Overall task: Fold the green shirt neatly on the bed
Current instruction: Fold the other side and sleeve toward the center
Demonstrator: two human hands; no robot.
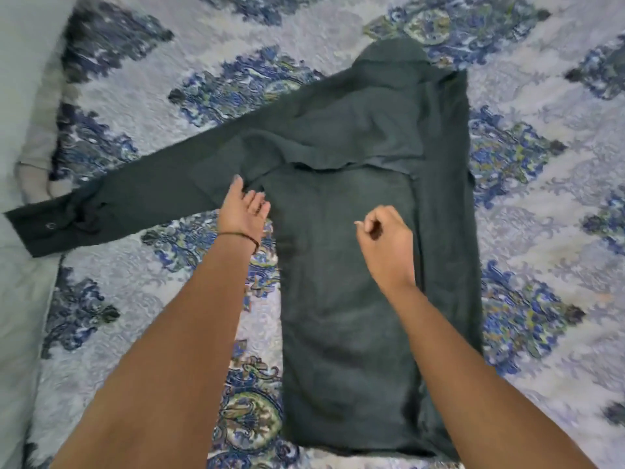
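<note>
Dark green shirt lies flat, one sleeve spread left.

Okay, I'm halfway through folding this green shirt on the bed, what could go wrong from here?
The left sleeve lies stretched out with a bunched cuff; folded in like that, it would likely leave a lump. The upper part of the green shirt near the collar is wrinkled, and more folds could press creases in. The left hand is at the armpit seam; pulling there might skew the straight body.

A pale quilted bedspread with blue paisley medallions covers the bed.
</note>
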